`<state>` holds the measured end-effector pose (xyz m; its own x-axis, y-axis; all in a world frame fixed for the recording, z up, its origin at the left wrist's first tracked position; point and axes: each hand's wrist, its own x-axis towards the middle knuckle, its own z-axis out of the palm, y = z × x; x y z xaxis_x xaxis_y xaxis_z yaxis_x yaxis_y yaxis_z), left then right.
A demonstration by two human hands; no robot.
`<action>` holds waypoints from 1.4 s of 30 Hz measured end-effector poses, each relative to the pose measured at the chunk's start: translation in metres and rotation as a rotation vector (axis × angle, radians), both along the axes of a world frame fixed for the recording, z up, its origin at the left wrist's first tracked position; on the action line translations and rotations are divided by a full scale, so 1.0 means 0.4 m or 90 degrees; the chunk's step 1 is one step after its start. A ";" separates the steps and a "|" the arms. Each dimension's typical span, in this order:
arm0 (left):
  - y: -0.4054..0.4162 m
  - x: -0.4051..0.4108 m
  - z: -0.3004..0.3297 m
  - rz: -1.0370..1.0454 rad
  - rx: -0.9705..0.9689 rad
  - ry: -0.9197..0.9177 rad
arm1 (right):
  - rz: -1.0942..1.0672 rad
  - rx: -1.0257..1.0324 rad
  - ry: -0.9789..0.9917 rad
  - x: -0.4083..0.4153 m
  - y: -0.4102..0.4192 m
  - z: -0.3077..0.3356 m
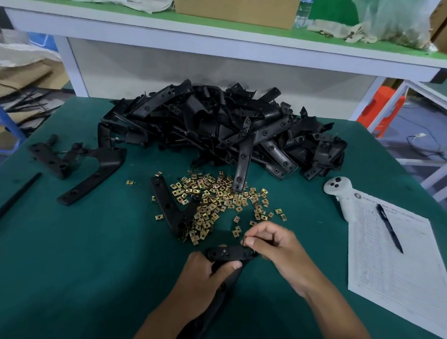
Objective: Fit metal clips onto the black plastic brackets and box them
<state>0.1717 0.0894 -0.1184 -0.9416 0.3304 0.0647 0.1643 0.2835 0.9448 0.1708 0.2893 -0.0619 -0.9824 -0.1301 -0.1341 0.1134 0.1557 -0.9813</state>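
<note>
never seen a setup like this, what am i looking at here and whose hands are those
There is no machine here: one camera worn on a person's head looks down at their own two hands over a green table. The left hand grips a black plastic bracket. The right hand pinches a small metal clip at the bracket's end. Farther back lie a heap of brackets and scattered loose clips. At the right are a paper form, a pen on it, and a white controller.
</note>
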 end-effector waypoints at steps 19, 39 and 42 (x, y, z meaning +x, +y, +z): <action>0.006 0.000 -0.009 -0.053 -0.014 0.056 | 0.148 0.230 -0.006 -0.023 0.060 0.060; 0.001 -0.010 0.002 0.007 0.058 0.009 | 0.074 0.103 -0.032 0.000 0.069 0.023; 0.003 0.003 0.003 -0.021 0.030 0.033 | 0.000 -0.183 -0.126 -0.012 0.081 -0.003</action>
